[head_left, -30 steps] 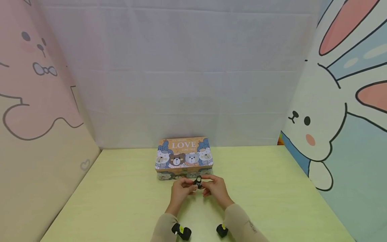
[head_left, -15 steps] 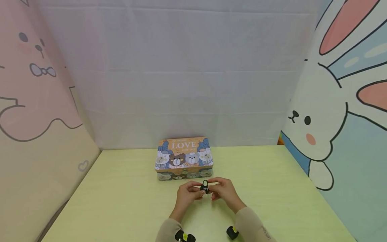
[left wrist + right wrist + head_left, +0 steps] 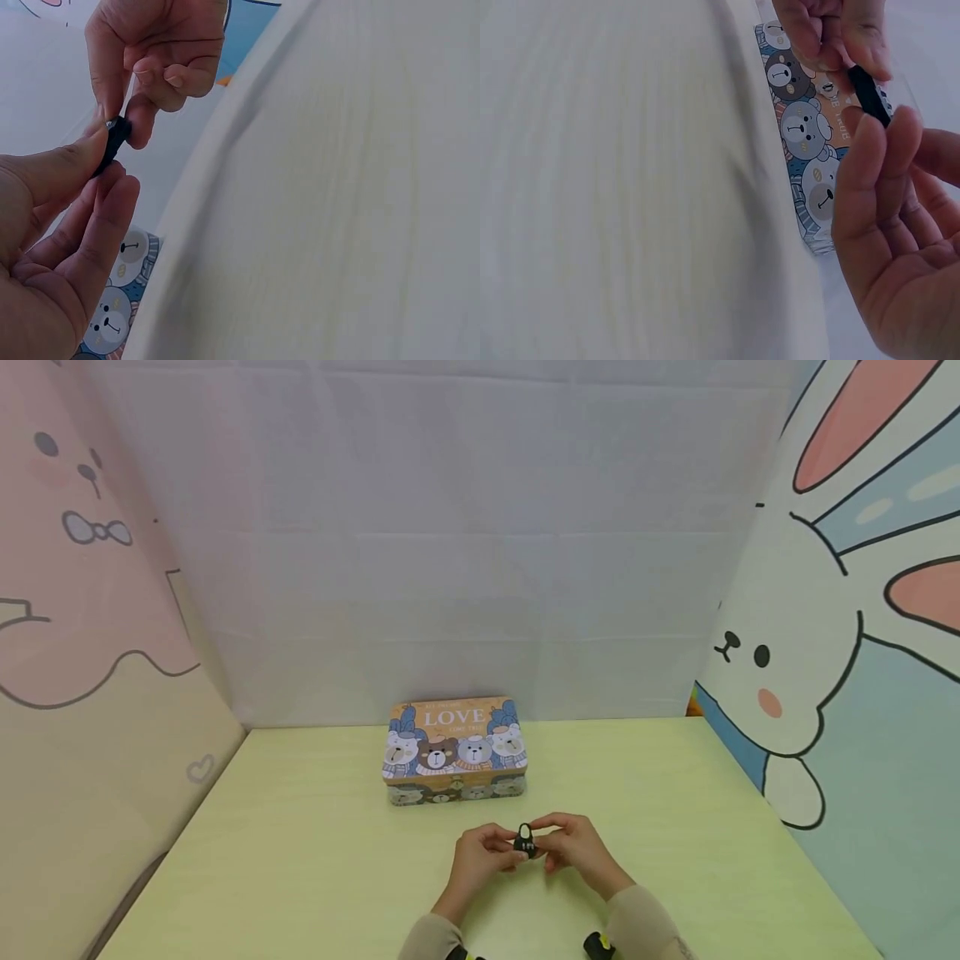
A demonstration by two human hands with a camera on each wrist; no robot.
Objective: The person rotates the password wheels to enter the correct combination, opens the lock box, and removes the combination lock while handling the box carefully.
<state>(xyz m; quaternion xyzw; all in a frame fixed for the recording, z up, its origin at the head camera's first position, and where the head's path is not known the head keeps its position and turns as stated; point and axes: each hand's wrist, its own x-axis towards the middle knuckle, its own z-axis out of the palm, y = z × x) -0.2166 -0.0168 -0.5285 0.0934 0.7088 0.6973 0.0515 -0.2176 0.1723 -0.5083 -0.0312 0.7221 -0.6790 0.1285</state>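
Note:
A small black combination padlock (image 3: 527, 845) is held upright between both hands above the table, its looped shackle on top and pale number dials facing the person. The left hand (image 3: 480, 860) pinches its left side between thumb and fingers. From the other side the right hand (image 3: 581, 850) pinches it, with the index finger up near the shackle. In the left wrist view the padlock (image 3: 112, 142) shows edge-on between both sets of fingertips. The right wrist view shows the padlock (image 3: 870, 95) as a dark body with its dials along one edge.
A rectangular tin box (image 3: 456, 752) with bears and the word LOVE stands shut at the back of the pale yellow table (image 3: 315, 852), a clasp at its front. Behind it hangs a white cloth (image 3: 465, 543). Printed cartoon panels flank both sides.
Both hands have moved right and toward the person, away from the tin box, carrying the padlock. The box has stayed in place, and both hands still pinch the padlock.

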